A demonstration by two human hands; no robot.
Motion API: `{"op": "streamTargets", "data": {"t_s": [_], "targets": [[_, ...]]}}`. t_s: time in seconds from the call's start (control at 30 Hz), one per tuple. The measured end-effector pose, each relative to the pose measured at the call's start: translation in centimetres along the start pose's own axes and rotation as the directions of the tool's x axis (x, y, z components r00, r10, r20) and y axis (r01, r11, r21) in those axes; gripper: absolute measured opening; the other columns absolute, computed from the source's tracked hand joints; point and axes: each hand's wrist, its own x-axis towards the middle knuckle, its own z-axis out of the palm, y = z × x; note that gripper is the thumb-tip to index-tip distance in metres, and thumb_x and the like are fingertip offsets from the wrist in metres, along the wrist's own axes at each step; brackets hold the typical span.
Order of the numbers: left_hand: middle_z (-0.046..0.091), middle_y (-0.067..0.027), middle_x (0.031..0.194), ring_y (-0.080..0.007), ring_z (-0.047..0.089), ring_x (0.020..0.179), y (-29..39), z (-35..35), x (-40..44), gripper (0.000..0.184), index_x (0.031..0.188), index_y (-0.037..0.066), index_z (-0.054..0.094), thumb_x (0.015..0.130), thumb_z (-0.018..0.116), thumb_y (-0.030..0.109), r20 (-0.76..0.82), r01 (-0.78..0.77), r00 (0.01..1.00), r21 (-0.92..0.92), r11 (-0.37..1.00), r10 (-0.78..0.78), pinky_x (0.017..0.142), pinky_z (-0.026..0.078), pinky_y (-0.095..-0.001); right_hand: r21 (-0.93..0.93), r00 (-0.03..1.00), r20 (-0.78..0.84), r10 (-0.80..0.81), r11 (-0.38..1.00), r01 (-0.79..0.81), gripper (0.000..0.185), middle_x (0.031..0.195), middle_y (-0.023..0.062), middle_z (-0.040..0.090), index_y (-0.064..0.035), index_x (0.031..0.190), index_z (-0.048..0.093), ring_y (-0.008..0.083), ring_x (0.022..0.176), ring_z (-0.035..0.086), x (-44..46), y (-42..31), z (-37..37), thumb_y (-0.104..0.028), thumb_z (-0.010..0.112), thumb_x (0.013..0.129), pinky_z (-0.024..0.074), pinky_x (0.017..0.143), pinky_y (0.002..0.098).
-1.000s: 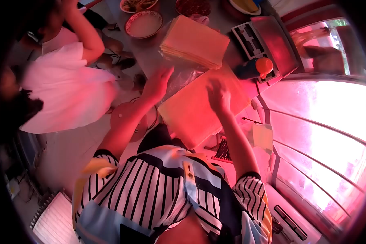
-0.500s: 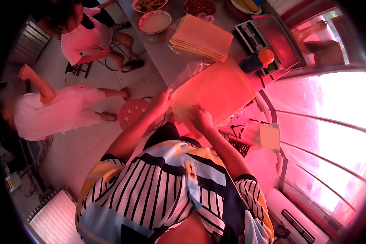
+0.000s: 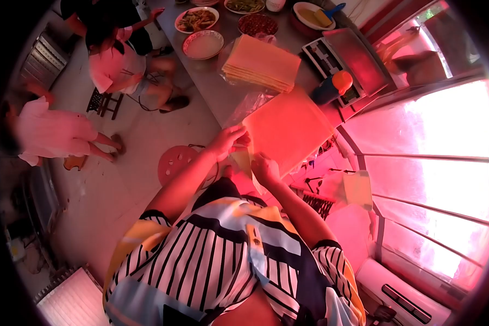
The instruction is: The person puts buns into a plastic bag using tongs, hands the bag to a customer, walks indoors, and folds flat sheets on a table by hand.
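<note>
A large flat orange-yellow sheet [image 3: 290, 130] lies at the table's corner, its near edge hanging over toward my body. My left hand [image 3: 231, 141] pinches the sheet's left edge. At the near edge my right hand [image 3: 265, 167] is closed on the sheet, with its fingers curled. Between the two hands a paler part of the sheet droops down. Just beyond it sits a stack of folded yellow sheets [image 3: 263, 62] on clear plastic film [image 3: 250, 106]. To the right of the stack stands a dark blue bottle with an orange cap [image 3: 341, 82].
Bowls of food [image 3: 196, 19] and a pale bowl [image 3: 202, 44] stand on the metal table [image 3: 193, 76]. A scale [image 3: 331, 60] and metal tray [image 3: 356, 62] are at the right. A red stool [image 3: 176, 163] stands below left. Other people [image 3: 54, 130] are at the left.
Both hands moved from over the sheet to its near edge and closed on it. That edge now bends down between them. One person on the left has moved farther away.
</note>
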Motion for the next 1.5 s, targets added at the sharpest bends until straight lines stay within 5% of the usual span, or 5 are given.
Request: {"op": "streamTargets", "data": {"t_s": [0.3, 0.63, 0.93, 1.03, 1.5], "targets": [[0.05, -0.015, 0.114, -0.0297, 0.049, 0.106, -5.4, -0.3, 0.8, 0.044, 0.114, 0.014, 0.057, 0.071, 0.066, 0.017, 0.454, -0.373, 0.839, 0.881, -0.29, 0.299, 0.083, 0.045, -0.0425, -0.052, 0.954, -0.288, 0.084, 0.993, -0.103, 0.021, 0.081, 0.0142, 0.064, -0.0083, 0.1, 0.063, 0.022, 0.072, 0.063, 2.9, 9.8, -13.5, -0.021, 0.051, 0.088, 0.0483, 0.063, 0.0345], [0.035, -0.0147, 0.138, -0.0358, 0.029, 0.129, -0.1, -1.0, 0.4, 0.067, 0.134, 0.009, 0.041, 0.073, 0.068, 0.02, 0.438, -0.636, 0.635, 0.764, 0.11, 0.637, 0.107, 0.026, -0.0433, 0.21, 0.806, 0.137, -0.575, 0.812, 0.544, 0.016, 0.098, 0.0153, 0.064, -0.0004, 0.098, 0.062, 0.0301, 0.093, 0.061, 2.0, -4.9, -16.0, -0.006, 0.051, 0.087, 0.0483, 0.082, 0.0373], [0.063, -0.0133, 0.098, -0.0273, 0.061, 0.094, -0.5, -5.1, 0.6, 0.041, 0.107, 0.01, 0.057, 0.074, 0.071, 0.029, 0.17, -0.178, 0.984, 0.948, 0.264, 0.054, 0.08, 0.047, -0.0363, 0.036, 0.962, 0.259, -0.081, 0.997, 0.074, 0.017, 0.084, 0.0184, 0.061, -0.006, 0.094, 0.058, 0.0367, 0.083, 0.06, 4.0, 3.0, -10.7, -0.02, 0.051, 0.088, 0.0475, 0.07, 0.0428], [0.061, -0.014, 0.079, -0.0294, 0.062, 0.068, -3.4, -3.5, 2.1, 0.038, 0.103, 0.008, 0.055, 0.074, 0.07, 0.026, 0.189, -0.385, 0.862, 0.847, 0.367, 0.47, 0.061, 0.047, -0.0368, -0.224, 0.997, 0.061, -0.048, 0.973, 0.06, 0.014, 0.089, 0.0103, 0.061, -0.0088, 0.088, 0.061, 0.0324, 0.087, 0.059, 6.3, 6.3, -9.8, -0.02, 0.056, 0.081, 0.0482, 0.071, 0.0433], [0.039, -0.0053, 0.138, -0.0251, 0.037, 0.127, -7.3, 3.5, 4.5, 0.045, 0.128, 0.017, 0.048, 0.083, 0.048, 0.02, 0.766, -0.675, 0.571, 0.643, -0.362, 0.295, 0.104, 0.028, -0.0441, -0.457, 0.998, -0.041, -0.036, 0.889, 0.013, 0.012, 0.09, 0.0063, 0.058, -0.0146, 0.087, 0.063, 0.0258, 0.088, 0.058, 10.2, 7.6, -7.5, -0.018, 0.056, 0.078, 0.0496, 0.068, 0.0403]]}}
